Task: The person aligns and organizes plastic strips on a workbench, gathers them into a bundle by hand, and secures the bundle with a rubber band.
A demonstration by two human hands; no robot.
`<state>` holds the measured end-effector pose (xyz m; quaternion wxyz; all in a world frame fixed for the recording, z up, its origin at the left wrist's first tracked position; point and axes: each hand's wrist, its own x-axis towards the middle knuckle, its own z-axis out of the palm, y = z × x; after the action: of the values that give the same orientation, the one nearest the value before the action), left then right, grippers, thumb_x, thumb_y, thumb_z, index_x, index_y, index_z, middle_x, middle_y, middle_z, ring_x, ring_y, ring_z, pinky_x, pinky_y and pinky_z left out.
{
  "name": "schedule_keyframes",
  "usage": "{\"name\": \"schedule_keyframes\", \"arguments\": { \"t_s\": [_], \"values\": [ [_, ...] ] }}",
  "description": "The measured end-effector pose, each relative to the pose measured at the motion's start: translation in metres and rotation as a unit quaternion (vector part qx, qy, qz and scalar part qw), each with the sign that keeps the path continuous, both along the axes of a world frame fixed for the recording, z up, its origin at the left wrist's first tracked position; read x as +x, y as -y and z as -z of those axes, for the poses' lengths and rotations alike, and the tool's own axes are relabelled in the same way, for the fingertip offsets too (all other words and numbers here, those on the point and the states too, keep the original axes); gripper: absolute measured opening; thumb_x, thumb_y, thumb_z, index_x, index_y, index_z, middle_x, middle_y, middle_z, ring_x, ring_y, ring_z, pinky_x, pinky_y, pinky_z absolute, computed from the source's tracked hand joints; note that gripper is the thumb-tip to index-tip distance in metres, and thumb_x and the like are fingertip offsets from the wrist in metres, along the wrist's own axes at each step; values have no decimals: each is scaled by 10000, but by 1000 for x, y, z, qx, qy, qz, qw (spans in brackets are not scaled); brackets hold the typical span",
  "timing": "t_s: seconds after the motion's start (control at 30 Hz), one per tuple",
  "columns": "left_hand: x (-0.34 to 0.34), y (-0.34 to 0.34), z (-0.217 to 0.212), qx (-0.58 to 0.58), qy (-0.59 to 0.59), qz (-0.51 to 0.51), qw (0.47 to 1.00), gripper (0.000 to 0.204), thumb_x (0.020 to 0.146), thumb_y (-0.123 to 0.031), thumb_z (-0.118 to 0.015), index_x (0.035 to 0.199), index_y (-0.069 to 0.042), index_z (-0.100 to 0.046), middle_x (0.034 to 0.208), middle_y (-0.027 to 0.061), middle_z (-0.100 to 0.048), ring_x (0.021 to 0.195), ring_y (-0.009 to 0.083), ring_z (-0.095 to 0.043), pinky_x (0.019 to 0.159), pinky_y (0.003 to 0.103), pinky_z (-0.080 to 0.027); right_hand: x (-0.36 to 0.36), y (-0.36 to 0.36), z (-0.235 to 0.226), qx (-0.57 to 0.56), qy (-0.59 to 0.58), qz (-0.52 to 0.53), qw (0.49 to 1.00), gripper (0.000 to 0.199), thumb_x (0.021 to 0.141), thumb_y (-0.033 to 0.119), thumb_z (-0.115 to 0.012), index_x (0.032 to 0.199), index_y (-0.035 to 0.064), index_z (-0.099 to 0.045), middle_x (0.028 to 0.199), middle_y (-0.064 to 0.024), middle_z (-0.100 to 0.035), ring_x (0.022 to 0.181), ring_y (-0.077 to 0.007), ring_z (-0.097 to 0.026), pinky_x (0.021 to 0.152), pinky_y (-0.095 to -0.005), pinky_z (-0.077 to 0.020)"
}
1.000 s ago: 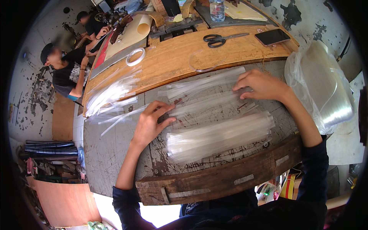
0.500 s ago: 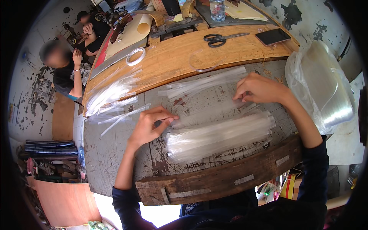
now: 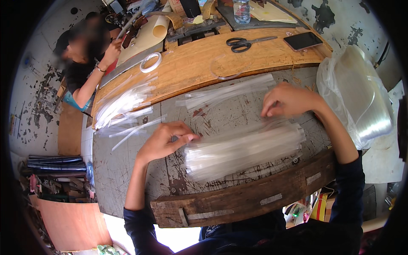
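Observation:
A thick stack of clear plastic strips (image 3: 244, 151) lies across the grey worktop in front of me. My left hand (image 3: 165, 140) is at the stack's far left corner, its thumb and forefinger pinched on the end of a clear plastic strip. That strip is see-through and hard to tell from the stack's far edge. Above the stack's far right end is my right hand (image 3: 289, 102), fingers curled together and slightly blurred; what they hold cannot be made out. Beyond my hands lies a smaller bundle of clear strips (image 3: 229, 90).
Loose white strips (image 3: 123, 106) lie at the left. On the wooden board behind are a tape roll (image 3: 151, 62), black-handled scissors (image 3: 240, 44) and a phone (image 3: 302, 41). A large plastic-wrapped roll (image 3: 361, 102) stands right. A dark wooden plank (image 3: 242, 187) edges the near side. Another person sits far left.
Both hands have shifted slightly; the strip between them has come down toward the stack's far edge. The person at far left has leaned in toward the bench.

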<state>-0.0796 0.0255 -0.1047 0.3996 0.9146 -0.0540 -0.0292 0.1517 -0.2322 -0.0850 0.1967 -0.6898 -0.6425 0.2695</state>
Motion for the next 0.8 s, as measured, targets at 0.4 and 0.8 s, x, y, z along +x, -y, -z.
{"name": "schedule_keyframes", "arguments": {
  "t_s": [0.4,0.8],
  "values": [
    [40,-5,23,255,190,-120,940,414,731,-233,-688,1083,-49,-571,994,136,-565,966,320,-544,817,378,-448,32,-12,28,84,224,107,965,409,730,106,-654,1109,16,-530,1028,-116,-550,1024,-285,-502,877,-355,-413],
    [24,-11,38,-83,110,-165,977,801,696,86,-459,1396,-24,-86,1429,209,-186,1348,259,-128,1070,334,-154,33,12,22,87,99,319,939,306,774,23,-505,1070,-27,-563,1030,-188,-588,981,-299,-562,853,-349,-437]
  ]
}}
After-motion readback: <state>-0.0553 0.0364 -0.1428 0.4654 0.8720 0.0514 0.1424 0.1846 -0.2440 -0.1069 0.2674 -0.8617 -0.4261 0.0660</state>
